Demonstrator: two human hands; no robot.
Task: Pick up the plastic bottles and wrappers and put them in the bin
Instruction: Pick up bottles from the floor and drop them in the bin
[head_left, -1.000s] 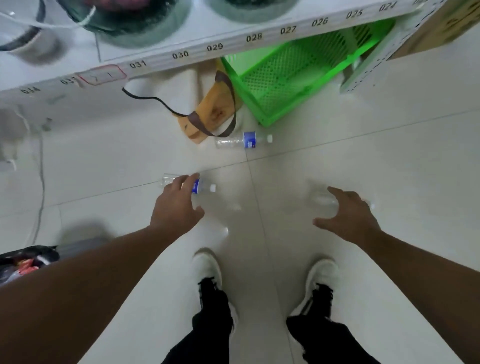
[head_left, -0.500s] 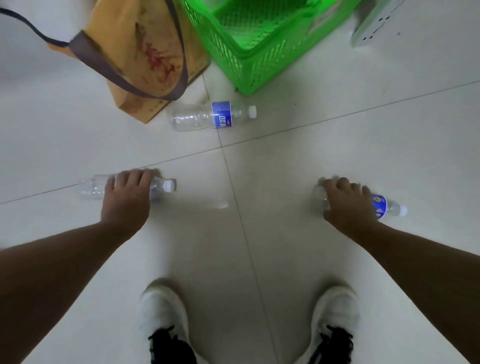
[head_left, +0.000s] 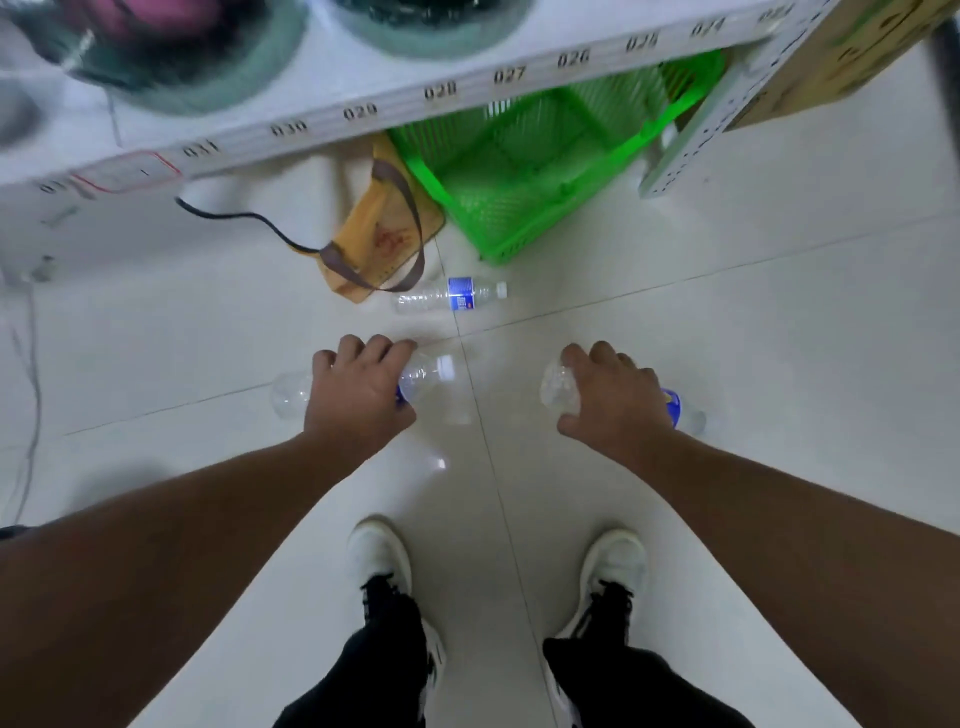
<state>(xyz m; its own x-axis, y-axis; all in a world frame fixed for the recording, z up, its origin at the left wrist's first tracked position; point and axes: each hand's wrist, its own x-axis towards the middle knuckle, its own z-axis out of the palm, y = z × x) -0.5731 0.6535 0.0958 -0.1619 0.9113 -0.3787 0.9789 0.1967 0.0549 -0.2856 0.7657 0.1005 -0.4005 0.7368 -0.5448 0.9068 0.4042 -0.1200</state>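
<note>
Nearest, two white shoes (head_left: 382, 558) stand on the pale tiled floor (head_left: 727, 364), with black trouser legs above them. Out in front, the left hand (head_left: 358, 389) has its fingers curled over a clear plastic bottle (head_left: 291, 392), which sticks out either side of the fist, white cap pointing right. The right hand (head_left: 613, 397) wraps around a second clear bottle (head_left: 558, 387), its blue label and cap poking out to the right. Farther on, a third bottle (head_left: 449, 296) lies on its side on the floor, just beside a tan bag (head_left: 384, 234) with brown straps. Behind that sits a green basket (head_left: 545, 171), partly under a white numbered shelf (head_left: 363, 111).
</note>
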